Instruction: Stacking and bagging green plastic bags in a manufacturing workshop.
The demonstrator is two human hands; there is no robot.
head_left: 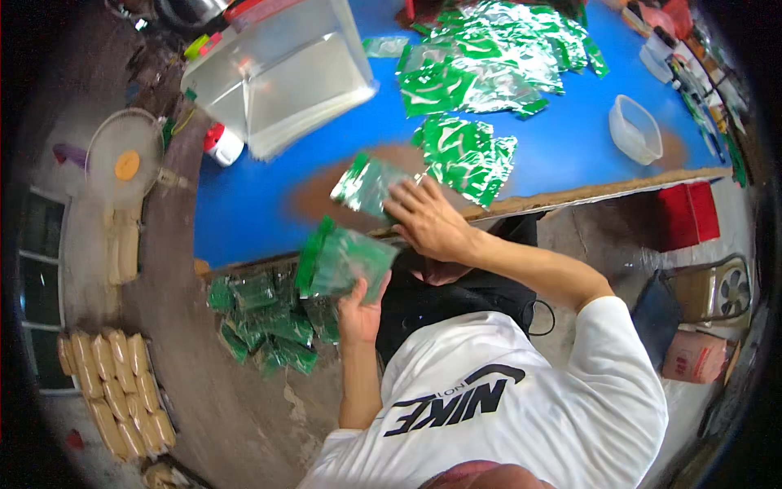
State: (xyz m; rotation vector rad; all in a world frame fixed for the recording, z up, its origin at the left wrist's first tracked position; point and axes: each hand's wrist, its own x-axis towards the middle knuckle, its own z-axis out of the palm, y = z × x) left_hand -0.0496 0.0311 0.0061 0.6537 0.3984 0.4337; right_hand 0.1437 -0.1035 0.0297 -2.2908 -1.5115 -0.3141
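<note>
My left hand (361,314) is closed on a small stack of clear plastic bags with green edges (346,265), held just off the table's near edge. My right hand (432,218) reaches over that edge with its fingers stretched out. Its fingertips touch a single green and clear plastic bag (358,184) lying flat on the blue table (562,151). Just beyond this hand lie a few more green bags (468,155), overlapping one another. A large shiny heap of similar bags (497,57) spreads over the far side of the table.
A clear plastic tray or sheet stack (281,81) and a red-capped white bottle (222,145) stand at the far left. A clear tub (635,130) sits at the right. Below the table's near edge lies a pile of green packets (269,318). A fan (126,159) stands left.
</note>
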